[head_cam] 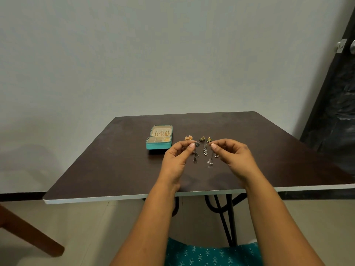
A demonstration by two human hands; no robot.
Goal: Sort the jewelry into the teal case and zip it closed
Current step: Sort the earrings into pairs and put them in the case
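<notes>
The teal case (158,145) lies open on the dark table (107,160), with gold pieces in its lid and tray. My left hand (177,158) pinches a dark silver dangling earring (195,156) at its top, held above the table. My right hand (233,156) pinches another silver dangling earring (210,163) the same way. Between my hands a third silver beaded earring (205,150) lies on the table. Behind my fingers sit an orange-gold piece (188,138) and two small greenish-gold earrings (202,139) (209,139). A small dark piece (217,155) shows under my right hand.
The table's near edge (134,197) is white, with black metal legs (226,217) below. A wooden chair leg (28,231) stands at the lower left. A dark door (334,104) is at the right. The wall is just behind the table.
</notes>
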